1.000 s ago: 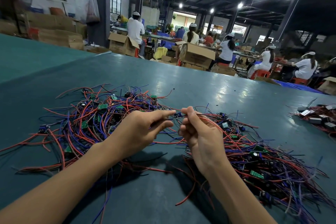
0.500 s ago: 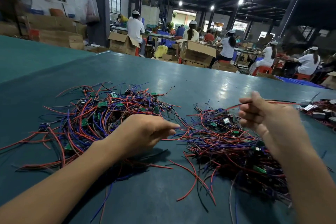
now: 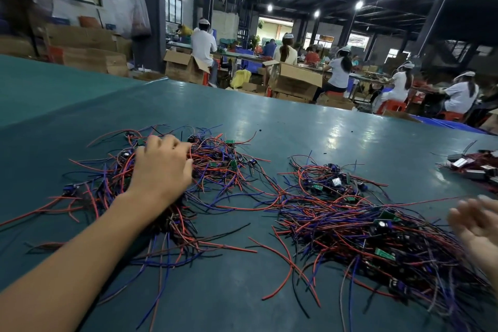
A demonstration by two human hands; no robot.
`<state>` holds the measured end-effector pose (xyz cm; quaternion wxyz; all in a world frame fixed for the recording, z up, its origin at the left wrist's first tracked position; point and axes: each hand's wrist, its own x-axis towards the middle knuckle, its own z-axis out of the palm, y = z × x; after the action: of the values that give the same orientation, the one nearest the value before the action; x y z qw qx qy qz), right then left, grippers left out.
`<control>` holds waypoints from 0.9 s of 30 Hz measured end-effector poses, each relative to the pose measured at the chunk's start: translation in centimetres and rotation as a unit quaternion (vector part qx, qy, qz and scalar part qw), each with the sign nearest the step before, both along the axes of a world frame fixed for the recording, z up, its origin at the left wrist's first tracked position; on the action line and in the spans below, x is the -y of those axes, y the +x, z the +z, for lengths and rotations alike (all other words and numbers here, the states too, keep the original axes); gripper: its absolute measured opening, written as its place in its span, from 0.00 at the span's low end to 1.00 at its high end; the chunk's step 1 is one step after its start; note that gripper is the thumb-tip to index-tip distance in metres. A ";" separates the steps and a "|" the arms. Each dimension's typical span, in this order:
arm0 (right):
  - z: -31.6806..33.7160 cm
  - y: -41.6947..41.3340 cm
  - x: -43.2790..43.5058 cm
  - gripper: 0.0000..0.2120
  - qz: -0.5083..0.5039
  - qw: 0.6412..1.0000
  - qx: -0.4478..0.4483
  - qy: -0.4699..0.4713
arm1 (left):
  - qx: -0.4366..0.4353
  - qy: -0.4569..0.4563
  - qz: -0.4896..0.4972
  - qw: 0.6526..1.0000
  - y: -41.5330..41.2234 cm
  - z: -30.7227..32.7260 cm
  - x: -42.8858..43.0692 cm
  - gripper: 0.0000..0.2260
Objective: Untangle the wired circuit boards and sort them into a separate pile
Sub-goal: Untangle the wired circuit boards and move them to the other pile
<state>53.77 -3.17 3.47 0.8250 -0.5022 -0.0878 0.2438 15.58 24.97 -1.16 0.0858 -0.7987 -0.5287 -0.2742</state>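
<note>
Two hands out: L hand (image 3: 161, 167) clutches left tangle (image 3: 218, 167), R hand (image 3: 477, 226) blurred, spread open, by right pile (image 3: 350, 226).

Your one camera sits on your head and looks forward and down across the table (image 3: 296, 127), wide-angle and close over its near edge. Your left hand (image 3: 161, 167) lies left of centre, its forearm filling the bottom-left corner. Your right hand (image 3: 477, 224) is cut by the right edge and blurred. The table's far edge crosses the upper middle, with the hall (image 3: 336, 21) beyond.
</note>
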 end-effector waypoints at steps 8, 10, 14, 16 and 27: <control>4.0 -9.6 -7.5 0.09 -0.101 0.932 0.347 0.022 | 0.003 -0.064 0.120 0.991 -0.6 0.2 -0.7 0.28; 2.9 -12.8 -9.9 0.09 -0.030 0.885 0.464 -0.029 | 0.008 -0.087 0.145 0.986 -0.8 0.2 -0.6 0.33; -1.8 -17.2 -13.5 0.09 0.143 0.722 0.650 -0.192 | 0.013 -0.078 0.113 0.990 -1.0 0.4 -0.5 0.25; -4.2 -18.2 -14.0 0.10 0.173 0.634 0.712 -0.247 | -0.026 -0.041 0.077 0.996 -0.9 0.2 -0.7 0.18; -6.2 -18.7 -12.7 0.11 0.186 0.570 0.767 -0.228 | -0.042 -0.107 0.078 0.990 -0.8 -0.2 -2.1 0.18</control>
<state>35.09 9.52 -2.72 0.2431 -0.6450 -0.7209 -0.0724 14.80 27.05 -1.31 0.0427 -0.7704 -0.6116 -0.1749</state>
